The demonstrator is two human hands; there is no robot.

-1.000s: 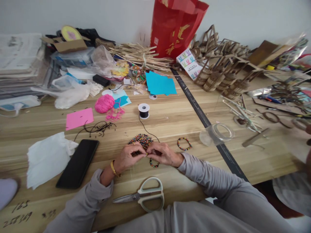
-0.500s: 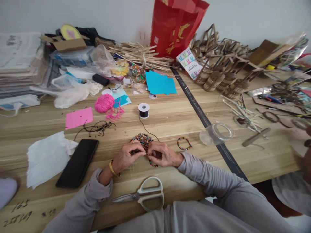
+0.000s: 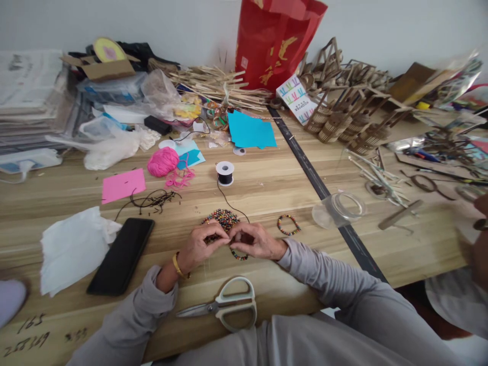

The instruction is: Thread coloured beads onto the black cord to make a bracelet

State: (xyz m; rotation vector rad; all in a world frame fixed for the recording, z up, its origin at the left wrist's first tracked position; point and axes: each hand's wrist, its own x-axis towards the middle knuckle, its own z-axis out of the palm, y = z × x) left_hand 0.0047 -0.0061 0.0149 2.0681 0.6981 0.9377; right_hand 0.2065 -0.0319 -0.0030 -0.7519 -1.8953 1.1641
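Above the tabletop (image 3: 290, 284), the left hand (image 3: 202, 243) and the right hand (image 3: 257, 241) are brought tip to tip. In each hand, the thumb and forefinger are pinched together; what is held between them is too small to be told. The bead strand (image 3: 239, 256) is seen just below the right fingertips, its upper part being hidden. The pile of loose beads (image 3: 223, 217) is partly covered by the hands. By the black cord (image 3: 232, 206), the white spool (image 3: 225, 173) is joined to the area behind the right hand. A finished-looking bead bracelet (image 3: 288, 224) is laid to the right, and the scissors (image 3: 229, 304) are placed nearer to the body, with the blades pointed left.
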